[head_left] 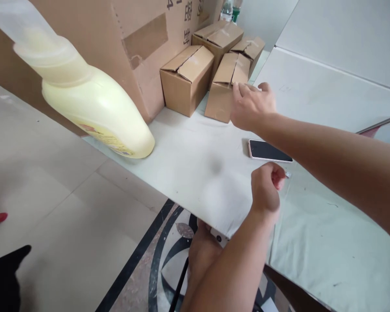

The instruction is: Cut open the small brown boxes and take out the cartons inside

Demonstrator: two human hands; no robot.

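Note:
My right hand point(253, 106) reaches in from the right, its fingers pressed on the near right edge of a small brown cardboard box point(217, 102). That box leans slightly on the table, its top flaps not quite meeting. Left of it stands a similar cardboard box point(175, 89), with two more boxes behind. My left hand point(264, 186) is curled closed over the table's near part, and whether anything is inside it is hidden. Close to its fingertips lies a tiny whitish piece point(288, 175). Between my hands rests a phone point(268, 151), dark screen up, partly behind my right forearm.
A large pale-yellow bottle point(97, 104) stands at the left table edge. Behind it rises a big printed carton point(143, 82). Clear bottles point(226, 11) stand at the back. The pale green table point(195, 173) ends above a patterned floor point(143, 260).

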